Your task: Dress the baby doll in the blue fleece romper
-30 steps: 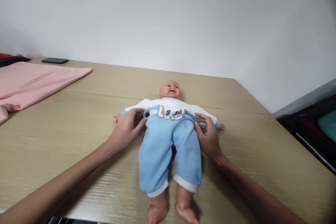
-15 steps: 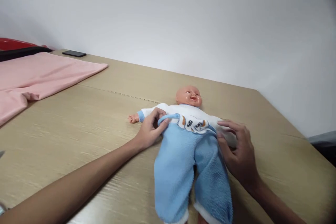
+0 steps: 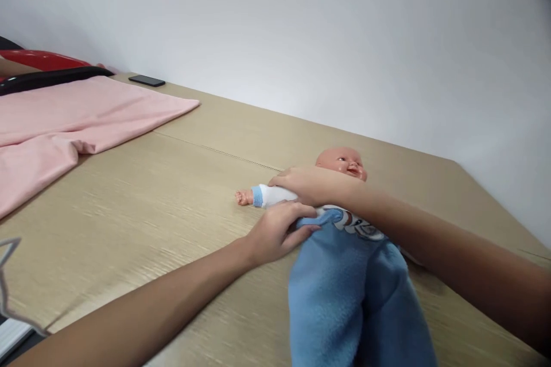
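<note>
A baby doll [image 3: 340, 160] in a white top and fuzzy blue overalls [image 3: 331, 292] lies on its back on the table. My left hand [image 3: 282, 229] is closed on the blue strap [image 3: 312, 221] at the side of the overalls, thumb below and fingers above. Reaching across the doll's chest, my right hand [image 3: 305, 184] has its fingers curled over the doll's outstretched white-sleeved arm [image 3: 275, 195], near the shoulder. My right forearm covers most of the chest and part of the face patch [image 3: 365, 226] on the bib. The doll's other arm is mostly hidden.
Pink cloth [image 3: 99, 114] is spread over the table's left side. A dark phone [image 3: 147, 80] lies by the white wall [image 3: 279, 40]. Red and black items [image 3: 51, 63] are at the far left, and a grey cord [image 3: 21, 315] hangs at the lower left.
My right hand has crossed from the doll's right-hand side in the picture over its chest to the arm on the left. My left hand stays at the strap. The view has shifted left.
</note>
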Demonstrator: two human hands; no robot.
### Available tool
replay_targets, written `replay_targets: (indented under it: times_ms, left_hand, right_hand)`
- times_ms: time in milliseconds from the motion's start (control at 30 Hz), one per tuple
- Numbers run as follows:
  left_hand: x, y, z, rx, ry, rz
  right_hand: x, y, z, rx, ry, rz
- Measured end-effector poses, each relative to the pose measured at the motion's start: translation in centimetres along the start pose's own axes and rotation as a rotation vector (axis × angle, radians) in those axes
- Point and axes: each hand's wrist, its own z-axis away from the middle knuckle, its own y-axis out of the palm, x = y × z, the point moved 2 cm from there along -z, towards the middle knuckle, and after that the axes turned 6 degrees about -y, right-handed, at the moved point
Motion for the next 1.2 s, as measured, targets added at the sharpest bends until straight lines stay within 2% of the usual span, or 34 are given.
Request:
replay_targets:
  times_ms: [67, 167, 233, 300, 367, 400, 500, 533, 633, 667, 733, 767, 867, 933, 1033, 1100, 1200]
  left_hand:
    - [-0.1, 0.0, -0.1, 0.004, 0.039, 0.020]
    - [-0.1, -0.2, 0.1, 0.055, 0.073, 0.023]
    - [0.0, -0.4, 0.4, 0.124, 0.141, -0.030]
    - [-0.1, -0.6, 0.7, 0.156, 0.274, -0.112]
    - [-0.6, -0.9, 1.0, 0.123, 0.375, -0.173]
    - [-0.9, -0.9, 1.1, 0.095, 0.367, -0.190]
    - [-2.1, -0.7, 1.2, 0.003, 0.187, -0.185]
    - [-2.5, -0.5, 1.1, -0.062, 0.116, -0.142]
    - [-2.8, -0.1, 0.2, -0.308, -0.170, 0.117]
    - [-2.5, 0.1, -0.3, -0.348, -0.298, 0.216]
    - [-1.8, 0.3, -1.4, -0.347, -0.507, 0.349]
    - [-1.4, 0.3, -1.9, -0.333, -0.553, 0.371]
    - [-0.3, -0.3, -2.7, -0.358, -0.597, 0.361]
    - [0.1, -0.4, -2.7, -0.319, -0.613, 0.396]
    - [0.4, 0.0, -2.6, -0.218, -0.648, 0.548]
    - [0.7, 0.1, -2.6, -0.208, -0.684, 0.592]
    - [1.5, 0.1, -3.0, -0.224, -0.714, 0.559]
  right_hand:
    - [0.3, 0.3, 0.3, -0.036, -0.020, 0.030]
    - [0.9, -0.6, 2.3, -0.132, -0.042, 0.025]
    - [1.1, -1.5, 4.2, -0.279, -0.025, -0.013]
    - [1.1, -2.2, 6.2, -0.448, 0.010, -0.067]
    - [0.9, -2.2, 7.7, -0.552, 0.026, -0.136]
    - [0.8, -2.0, 8.2, -0.569, 0.032, -0.172]
    - [0.3, -1.1, 9.1, -0.543, 0.030, -0.272]
    - [0.2, -0.8, 9.2, -0.528, 0.018, -0.307]
    - [0.3, -0.3, 9.2, -0.470, -0.049, -0.418]
    - [0.3, -0.2, 9.2, -0.447, -0.058, -0.444]
    - [0.2, -0.4, 9.3, -0.426, -0.042, -0.471]
    - [0.1, -0.5, 9.4, -0.428, -0.019, -0.485]
    - [0.2, -0.5, 9.9, -0.421, 0.060, -0.616]
    - [0.6, -0.1, 10.2, -0.424, 0.148, -0.687]
    - [1.6, 0.9, 10.3, -0.526, 0.329, -0.611]
    - [2.0, 1.5, 9.9, -0.579, 0.424, -0.548]
    - [1.4, 2.1, 8.9, -0.587, 0.504, -0.541]
